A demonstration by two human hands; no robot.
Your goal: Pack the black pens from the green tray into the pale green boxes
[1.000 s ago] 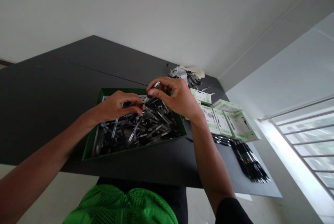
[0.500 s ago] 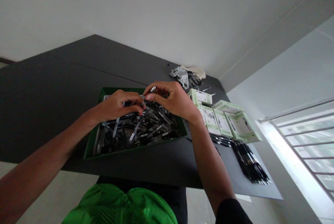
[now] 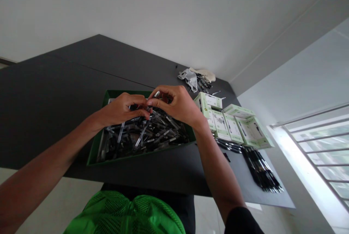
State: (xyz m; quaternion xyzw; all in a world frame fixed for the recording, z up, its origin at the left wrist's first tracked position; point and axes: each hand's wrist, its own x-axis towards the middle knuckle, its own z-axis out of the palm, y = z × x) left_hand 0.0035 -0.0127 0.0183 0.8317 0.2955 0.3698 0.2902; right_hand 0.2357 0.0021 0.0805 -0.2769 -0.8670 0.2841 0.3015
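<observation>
Over the green box (image 3: 94, 150) full of loose black and clear pens (image 3: 158, 128), my two hands meet at the fingertips. My left hand (image 3: 122, 110) is closed around a dark pen, mostly hidden by the fingers. From the right, my right hand (image 3: 177, 104) pinches a pen (image 3: 157, 94), whose shiny clear end shows above the thumb. Whether both hands grip the same pen or separate parts cannot be made out, as the fingers cover the place where they meet.
Right of the box stand white-and-green pen cartons (image 3: 229, 126), one lying open. Black pens (image 3: 261, 170) are lined up in a bundle near the table's right edge. Farther back, grey and cream gloves (image 3: 189, 78) lie by more pens. A wall borders the dark table (image 3: 68, 70).
My right hand has moved left and slightly down until its fingertips met my left hand's. The gap where a pen showed between them has closed. My left hand has hardly moved.
</observation>
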